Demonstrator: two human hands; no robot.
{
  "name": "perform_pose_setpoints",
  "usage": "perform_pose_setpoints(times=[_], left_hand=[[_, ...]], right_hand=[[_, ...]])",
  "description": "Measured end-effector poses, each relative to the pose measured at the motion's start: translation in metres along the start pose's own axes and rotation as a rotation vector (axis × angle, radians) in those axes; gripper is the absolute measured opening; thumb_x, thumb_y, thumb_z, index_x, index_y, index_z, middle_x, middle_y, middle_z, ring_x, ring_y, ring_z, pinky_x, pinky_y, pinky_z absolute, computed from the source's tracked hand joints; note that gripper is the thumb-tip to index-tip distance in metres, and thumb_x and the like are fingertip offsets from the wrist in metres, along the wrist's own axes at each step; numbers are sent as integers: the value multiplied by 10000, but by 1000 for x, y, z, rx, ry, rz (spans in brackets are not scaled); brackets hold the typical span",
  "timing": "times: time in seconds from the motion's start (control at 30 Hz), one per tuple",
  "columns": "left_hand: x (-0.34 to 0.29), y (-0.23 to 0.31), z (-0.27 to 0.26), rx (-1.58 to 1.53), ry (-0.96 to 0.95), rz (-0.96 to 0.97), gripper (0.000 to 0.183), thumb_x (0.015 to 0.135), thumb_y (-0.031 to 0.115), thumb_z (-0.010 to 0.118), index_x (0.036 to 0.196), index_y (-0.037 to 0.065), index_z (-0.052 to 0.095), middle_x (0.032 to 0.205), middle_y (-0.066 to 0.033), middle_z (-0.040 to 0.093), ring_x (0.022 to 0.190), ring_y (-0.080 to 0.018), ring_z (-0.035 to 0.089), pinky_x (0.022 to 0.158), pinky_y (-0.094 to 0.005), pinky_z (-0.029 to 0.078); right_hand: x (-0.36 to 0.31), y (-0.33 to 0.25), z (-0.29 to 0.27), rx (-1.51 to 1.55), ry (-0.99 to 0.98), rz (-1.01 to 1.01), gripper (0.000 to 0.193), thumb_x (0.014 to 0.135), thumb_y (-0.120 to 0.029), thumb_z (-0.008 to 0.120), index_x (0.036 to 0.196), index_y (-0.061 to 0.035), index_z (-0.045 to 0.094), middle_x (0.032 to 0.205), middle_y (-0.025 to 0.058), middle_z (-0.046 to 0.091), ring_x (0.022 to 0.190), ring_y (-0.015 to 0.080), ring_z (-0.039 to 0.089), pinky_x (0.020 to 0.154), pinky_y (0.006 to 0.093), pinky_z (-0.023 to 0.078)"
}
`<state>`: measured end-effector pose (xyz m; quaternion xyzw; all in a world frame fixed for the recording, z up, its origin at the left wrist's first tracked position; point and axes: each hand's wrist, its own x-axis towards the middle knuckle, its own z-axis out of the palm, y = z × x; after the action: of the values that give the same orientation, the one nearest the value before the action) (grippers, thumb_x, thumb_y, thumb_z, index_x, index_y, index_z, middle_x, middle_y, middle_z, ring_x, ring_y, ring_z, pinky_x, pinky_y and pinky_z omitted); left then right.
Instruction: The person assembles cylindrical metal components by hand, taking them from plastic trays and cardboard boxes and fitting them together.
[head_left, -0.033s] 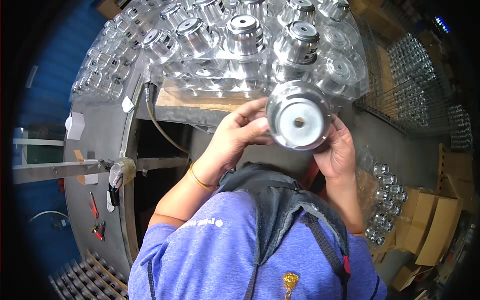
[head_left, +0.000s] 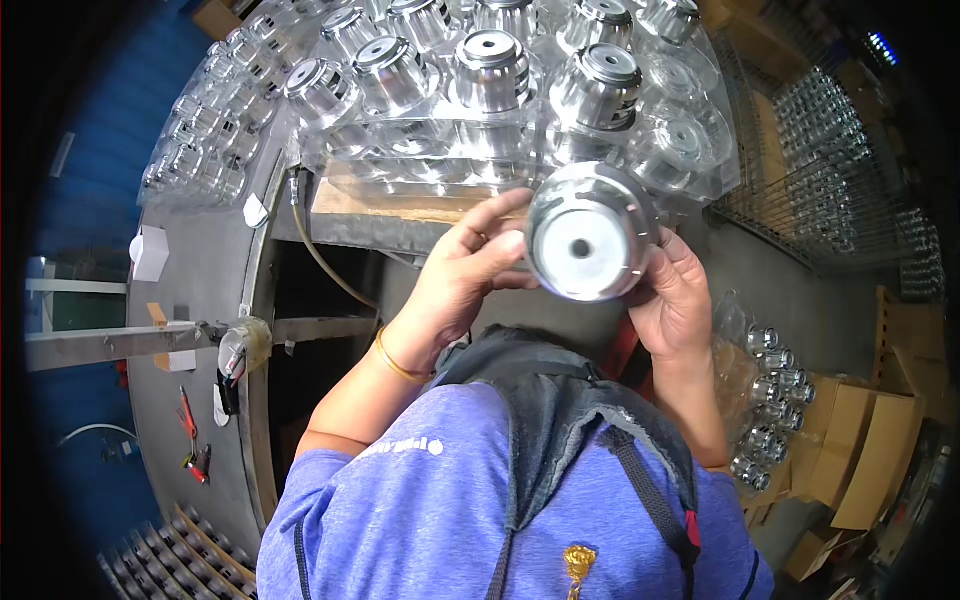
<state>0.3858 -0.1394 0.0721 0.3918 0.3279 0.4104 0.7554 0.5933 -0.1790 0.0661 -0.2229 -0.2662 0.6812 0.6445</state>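
Left hand: thumb and bent fingers on the left side of a shiny round metal cup (head_left: 590,235), helping to hold it, and here's the hand (head_left: 470,265) with a yellow bracelet (head_left: 398,364) at its wrist.
Right hand: curled around the cup's right side (head_left: 675,300), gripping it, some fingertips hidden behind.
Metal cup: up between both hands, in front of the chest, its pale round end with a dark central hole facing the camera, slightly blurred!
Clear trays: just beyond the cup, plastic (head_left: 705,165), rows of similar cups (head_left: 492,72) standing in them.
Board: wooden (head_left: 400,205), running under the trays' near edge.
Left side: a hose (head_left: 315,250) curves down; red-handled tool (head_left: 187,412) on the grey tabletop (head_left: 165,375).
Right side: more metal parts (head_left: 770,400), cardboard boxes (head_left: 875,460) beside them.
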Motion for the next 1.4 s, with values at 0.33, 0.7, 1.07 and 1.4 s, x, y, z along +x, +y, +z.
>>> perform_pose_setpoints(times=[0.33,0.7,1.07,1.4], left_hand=[[-26,39,-85,25,-135,188,823,802,484,572,1373,4,225,1254,-155,437,1070,-180,512,844,-274,448],[-52,80,-179,36,-3,212,816,823,517,533,1370,1,216,1259,-158,434,1096,-203,509,871,-297,443],[-63,92,-206,-4,44,278,761,815,414,604,1358,8,260,1200,-146,465,984,-174,560,798,-269,467],[-65,83,-168,-41,174,296,742,752,389,689,1294,-17,385,1069,-80,542,824,-73,540,656,-206,444]], right_hand=[[41,54,69,-303,-11,38,219,817,-48,618,1009,51,581,917,89,646,826,120,598,789,242,463],[97,132,132,-377,-100,185,248,850,-152,598,1018,29,575,859,74,643,714,80,582,658,197,482],[121,160,164,-484,-42,342,237,900,-221,518,867,5,580,765,42,604,651,88,564,580,206,457],[118,125,138,-415,-185,542,338,920,-248,440,871,38,613,779,118,641,692,159,629,617,241,499]])
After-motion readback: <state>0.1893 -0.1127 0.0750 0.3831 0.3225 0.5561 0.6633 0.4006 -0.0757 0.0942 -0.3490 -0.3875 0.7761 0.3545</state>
